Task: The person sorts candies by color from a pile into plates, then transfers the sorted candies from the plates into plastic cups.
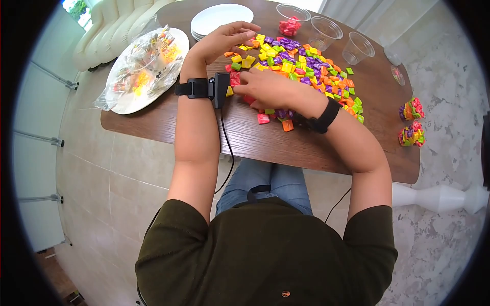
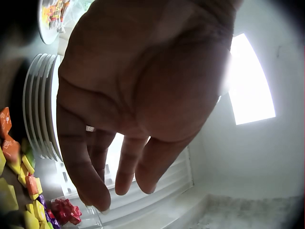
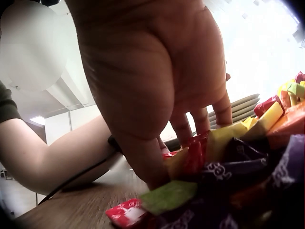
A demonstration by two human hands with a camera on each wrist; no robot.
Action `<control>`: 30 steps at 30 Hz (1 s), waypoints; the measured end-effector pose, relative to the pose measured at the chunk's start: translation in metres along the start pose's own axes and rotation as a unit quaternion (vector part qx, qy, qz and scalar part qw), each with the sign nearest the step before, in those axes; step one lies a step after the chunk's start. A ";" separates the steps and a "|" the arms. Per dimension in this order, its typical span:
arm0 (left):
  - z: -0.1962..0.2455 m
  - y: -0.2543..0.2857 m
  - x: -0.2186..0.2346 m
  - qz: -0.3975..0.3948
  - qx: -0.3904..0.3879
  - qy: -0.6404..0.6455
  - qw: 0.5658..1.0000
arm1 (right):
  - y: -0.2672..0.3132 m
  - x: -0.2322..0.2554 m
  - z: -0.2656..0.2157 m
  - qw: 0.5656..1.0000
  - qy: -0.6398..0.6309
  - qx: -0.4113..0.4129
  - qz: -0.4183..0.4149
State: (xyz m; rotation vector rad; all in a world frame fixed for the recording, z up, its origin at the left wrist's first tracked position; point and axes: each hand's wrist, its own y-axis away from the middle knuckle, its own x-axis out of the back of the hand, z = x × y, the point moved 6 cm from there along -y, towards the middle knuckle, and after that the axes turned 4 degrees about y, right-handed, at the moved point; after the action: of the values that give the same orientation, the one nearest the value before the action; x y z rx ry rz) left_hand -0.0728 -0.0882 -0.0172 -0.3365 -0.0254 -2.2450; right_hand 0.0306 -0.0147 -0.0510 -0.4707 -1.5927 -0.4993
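— What furniture do you see in this room?
— There is a dark brown wooden table [image 1: 383, 92], and beyond its left end stands a cream padded sofa [image 1: 115, 30].
— And the floor?
— On the left it is of pale beige tiles [image 1: 92, 168]; on the right lies a grey-white, patchy surface [image 1: 434, 239], whose material I cannot tell.
— Is there a window?
— Yes, a bright window [image 1: 76, 11] behind the sofa, and a white folded curtain [image 1: 365, 18] at the upper right.

Spread loosely beneath and beyond the right grip [image 1: 269, 87]: small, square, wrapped candies [image 1: 287, 67] in yellow, purple, orange, green and red, overlapping, red just beside it, yellow near the left grip [image 1: 222, 42].
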 end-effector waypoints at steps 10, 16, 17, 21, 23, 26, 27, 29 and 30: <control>-0.014 -0.010 -0.026 -0.071 0.054 -0.049 0.995 | 0.073 0.039 0.075 0.980 -0.109 -0.145 0.083; -0.017 -0.013 -0.052 -0.128 0.084 -0.144 0.978 | 0.120 0.034 0.111 0.904 -0.228 -0.342 0.119; -0.016 -0.014 -0.055 -0.132 0.083 -0.152 0.976 | 0.126 0.029 0.117 0.874 -0.279 -0.379 0.121; -0.008 -0.018 -0.061 -0.123 0.079 -0.192 0.970 | 0.138 0.034 0.125 0.832 -0.331 -0.420 0.148; -0.002 -0.024 -0.070 -0.122 0.053 -0.219 0.967 | 0.140 0.032 0.130 0.818 -0.370 -0.401 0.184; 0.013 -0.035 -0.092 -0.152 -0.037 -0.242 0.958 | 0.146 0.029 0.140 0.808 -0.390 -0.383 0.219; 0.016 -0.039 -0.102 -0.163 -0.041 -0.260 0.951 | 0.148 0.028 0.144 0.802 -0.392 -0.389 0.228; 0.020 -0.048 -0.116 -0.154 -0.090 -0.317 0.932 | 0.154 0.030 0.147 0.800 -0.388 -0.393 0.233; 0.015 -0.055 -0.121 -0.159 -0.075 -0.333 0.926 | 0.157 0.029 0.148 0.805 -0.382 -0.391 0.229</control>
State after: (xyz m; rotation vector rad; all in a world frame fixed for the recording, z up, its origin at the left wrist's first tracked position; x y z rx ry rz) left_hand -0.0371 0.0408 -0.0273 -1.2438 -0.2844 -2.3428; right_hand -0.0026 0.1990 -0.0254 -1.8341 -1.8723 -0.6155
